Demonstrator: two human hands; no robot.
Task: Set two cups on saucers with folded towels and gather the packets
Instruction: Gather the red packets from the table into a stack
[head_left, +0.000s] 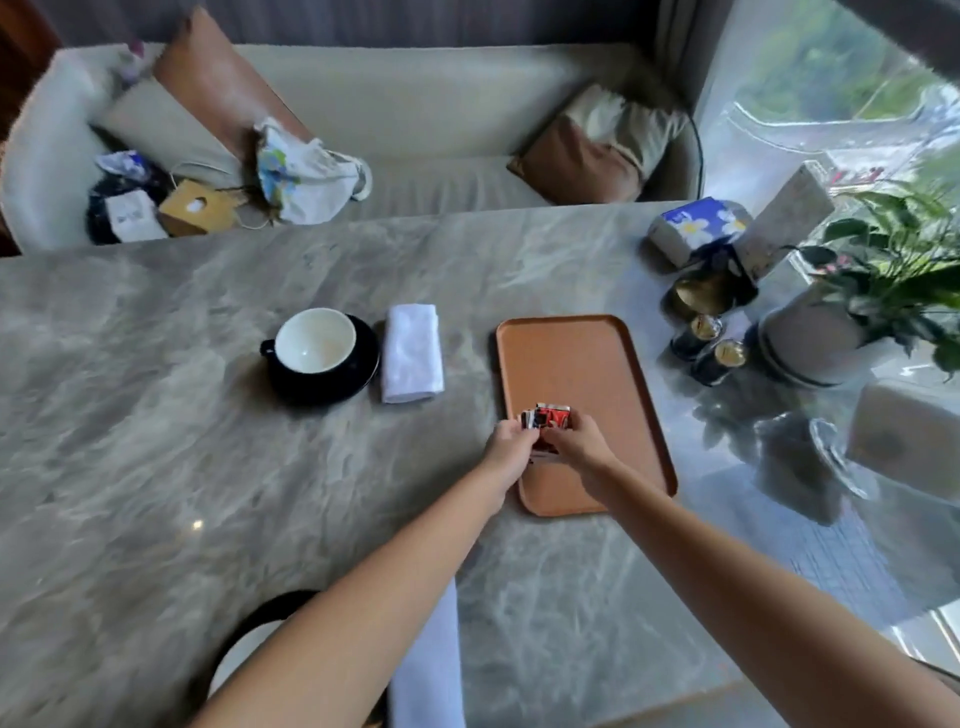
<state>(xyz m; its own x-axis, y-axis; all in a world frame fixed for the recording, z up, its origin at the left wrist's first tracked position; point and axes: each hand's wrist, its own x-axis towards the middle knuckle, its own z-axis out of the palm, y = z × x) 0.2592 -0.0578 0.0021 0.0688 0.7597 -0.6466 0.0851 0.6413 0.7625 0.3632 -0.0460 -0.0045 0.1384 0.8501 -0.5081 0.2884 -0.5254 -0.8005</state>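
- Grey marble desk (156, 415) fills the head view, with a pale sofa (441, 130) behind it and a window on the right.
- Near the middle sits a cup (315, 340), black outside and white inside, on a black saucer (363, 364).
- A folded white towel (412, 353) lies just beside the saucer, on its right.
- An orange tray (571, 364) lies further right.
- Over the tray's near end, the left hand (511, 441) and right hand (576, 441) pinch a small bunch of red and white packets (548, 415) together.
- A second cup (244, 654) and towel (431, 665) peek out at the bottom, partly hidden by the left arm.
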